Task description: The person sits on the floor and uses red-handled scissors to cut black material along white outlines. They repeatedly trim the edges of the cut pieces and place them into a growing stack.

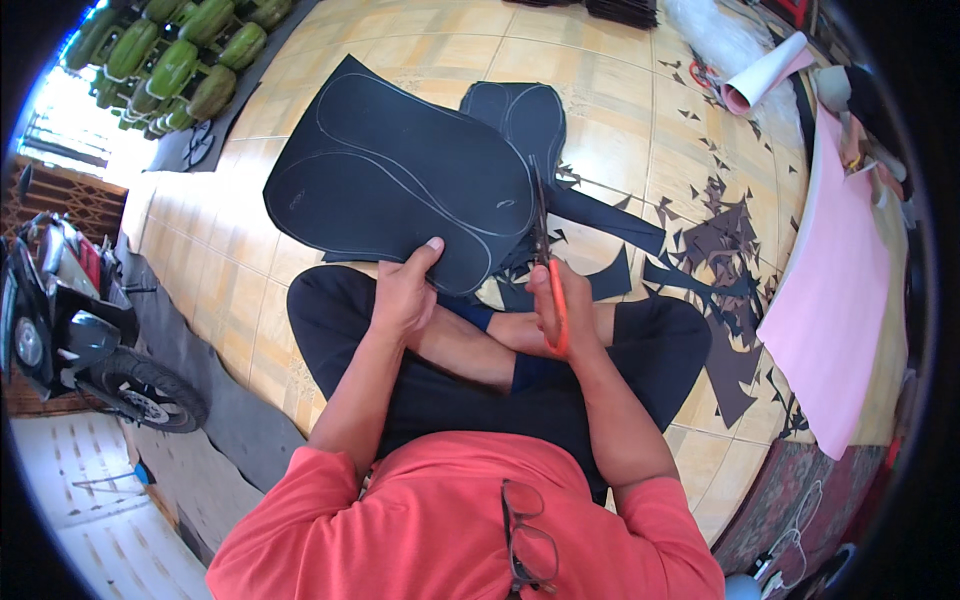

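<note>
My left hand [408, 290] pinches the near edge of a large black sheet [390, 165], thumb on top. Pale outlines shaped like shoe soles are drawn on the sheet. In my right hand [558, 300] is a pair of scissors [556, 312] with orange handles, its blades pointing away from me along the sheet's right edge. Whether the blades touch the sheet I cannot tell. Behind the sheet lies a smaller black piece [530, 115], also marked with curved lines. Black offcuts [605, 285] lie under and beside my right hand.
Many small dark scraps [720, 230] litter the tiled floor [610, 130] to the right, beside a pink sheet [830, 280]. A pink-and-white roll [765, 75] and red-handled scissors [703, 74] lie far right. A motorcycle [90, 330] stands left; green gas cylinders [175, 65] are stacked far left.
</note>
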Demonstrator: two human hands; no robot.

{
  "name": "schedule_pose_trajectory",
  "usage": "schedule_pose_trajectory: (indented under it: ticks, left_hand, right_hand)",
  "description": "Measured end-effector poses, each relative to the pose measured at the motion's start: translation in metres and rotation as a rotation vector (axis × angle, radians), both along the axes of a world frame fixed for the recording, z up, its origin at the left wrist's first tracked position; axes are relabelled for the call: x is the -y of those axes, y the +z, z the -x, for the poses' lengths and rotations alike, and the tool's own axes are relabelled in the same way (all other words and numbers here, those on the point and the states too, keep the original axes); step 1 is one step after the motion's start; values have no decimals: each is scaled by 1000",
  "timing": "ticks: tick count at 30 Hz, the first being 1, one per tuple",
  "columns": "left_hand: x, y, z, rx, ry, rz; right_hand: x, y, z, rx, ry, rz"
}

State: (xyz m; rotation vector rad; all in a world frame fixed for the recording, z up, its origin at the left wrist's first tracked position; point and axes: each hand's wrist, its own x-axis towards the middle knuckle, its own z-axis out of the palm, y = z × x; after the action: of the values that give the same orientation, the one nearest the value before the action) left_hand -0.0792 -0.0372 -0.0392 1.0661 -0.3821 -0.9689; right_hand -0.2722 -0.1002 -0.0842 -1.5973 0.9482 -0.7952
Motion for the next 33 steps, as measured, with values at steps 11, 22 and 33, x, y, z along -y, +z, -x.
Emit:
schedule_pose_trajectory:
  ticks: [11,22,33]
  left_hand:
    - [-2,-1,-20,56,-3,-95]
    - [-39,18,-60,121,-357,-453]
    - [-49,8,-60,179,-525,-535]
  right_hand:
    - [-1,-11,-6,104,14,36]
    - [7,-8,-5,31,9,-63]
    - [6,6,-1,-3,8,24]
